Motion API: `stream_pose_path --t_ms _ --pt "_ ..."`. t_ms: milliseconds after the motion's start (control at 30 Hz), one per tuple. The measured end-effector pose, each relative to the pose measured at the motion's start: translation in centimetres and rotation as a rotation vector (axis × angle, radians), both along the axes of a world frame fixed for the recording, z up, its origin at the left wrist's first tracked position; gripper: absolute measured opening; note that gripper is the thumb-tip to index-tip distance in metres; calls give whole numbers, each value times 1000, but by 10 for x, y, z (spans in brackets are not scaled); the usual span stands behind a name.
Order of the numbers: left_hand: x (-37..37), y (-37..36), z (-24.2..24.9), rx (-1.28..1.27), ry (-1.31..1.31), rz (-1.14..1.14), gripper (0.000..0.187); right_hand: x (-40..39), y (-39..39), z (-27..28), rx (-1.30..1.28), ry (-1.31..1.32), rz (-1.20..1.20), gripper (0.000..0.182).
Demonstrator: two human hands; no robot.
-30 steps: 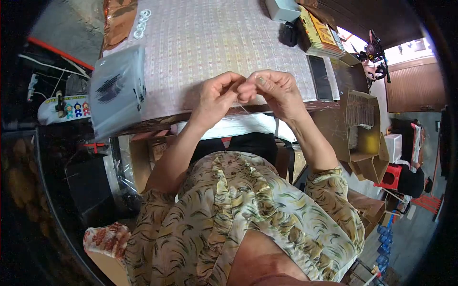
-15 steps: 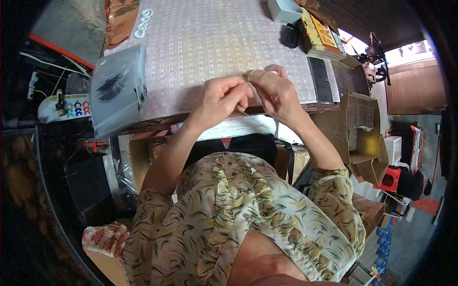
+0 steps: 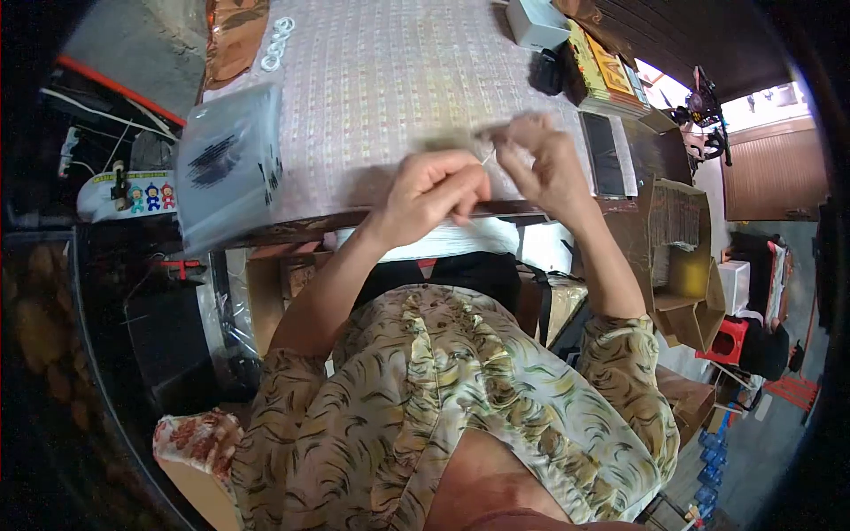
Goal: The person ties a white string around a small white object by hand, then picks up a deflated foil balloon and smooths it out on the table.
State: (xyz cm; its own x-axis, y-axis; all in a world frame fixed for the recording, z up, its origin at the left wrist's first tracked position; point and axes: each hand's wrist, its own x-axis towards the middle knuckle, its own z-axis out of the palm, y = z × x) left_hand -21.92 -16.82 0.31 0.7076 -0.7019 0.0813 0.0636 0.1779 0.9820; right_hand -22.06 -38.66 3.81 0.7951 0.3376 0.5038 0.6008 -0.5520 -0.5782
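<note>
Over the near edge of the table, my left hand point(image 3: 434, 193) is closed, with thumb and index finger pinched together. A short bit of thin white cord point(image 3: 489, 156) sticks up from its fingertips toward the other hand. Just to the right, my right hand point(image 3: 551, 168) is raised a little higher, its fingers smeared by motion. Its fingertips are close to the cord's upper end, and whether they grip it I cannot tell. Beneath both hands lies a pale patterned table cover point(image 3: 381, 97).
A stack of clear plastic bags point(image 3: 226, 168) lies at the table's left edge, with white rings point(image 3: 277, 44) beyond it. On the right are a dark phone-like slab point(image 3: 605, 155), a black object point(image 3: 546, 73), a white box point(image 3: 537, 24) and yellow boxes point(image 3: 602, 66). A cardboard carton point(image 3: 660, 212) stands beside the table.
My hands were close together and have moved apart. The right hand has shifted up and right and is now blurred; the left hand has moved slightly right and stays closed.
</note>
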Motion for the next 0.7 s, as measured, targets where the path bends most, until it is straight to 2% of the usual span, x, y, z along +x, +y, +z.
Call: stream_pose_path --t_ms 67,100,133,200,233,300,333,400,467,533,567,600,633,667,700 --pt "7 9 1 13 10 60 25 -10 -6 9 -161 426 163 20" --pt "11 11 -2 -3 -46 54 25 -15 -9 18 156 774 269 22" --pt "14 13 -4 -18 -103 49 24 -16 -15 11 501 838 463 23" --pt "3 2 -5 -54 -97 -43 23 -22 -1 14 844 797 574 24" --pt "0 -1 0 -35 -144 -27 23 -24 8 18 843 791 583 24" --pt "-2 0 9 4 -177 46 27 -24 22 24 700 385 196 23" --pt "1 6 10 4 -183 50 27 -23 16 24 698 380 202 23" --pt "11 23 9 -66 5 13 25 -23 -7 25 -275 208 56 22" --pt "15 20 -3 -76 -22 25 21 -24 -17 39 116 935 395 18" --pt "9 4 -8 -49 -166 25 16 -29 -18 24 732 911 661 24" --pt "6 5 -6 0 -260 -3 15 -30 -8 27 861 824 581 29" --pt "1 -1 -4 -74 -164 -30 17 -32 6 33 988 732 494 33" --pt "3 3 2 -78 -126 -43 19 -26 10 39 760 579 314 40" --pt "7 9 6 -83 -88 -56 22 -26 6 38 764 579 310 40" --pt "13 14 9 -84 -88 -57 22 -26 -3 38 293 553 226 40"
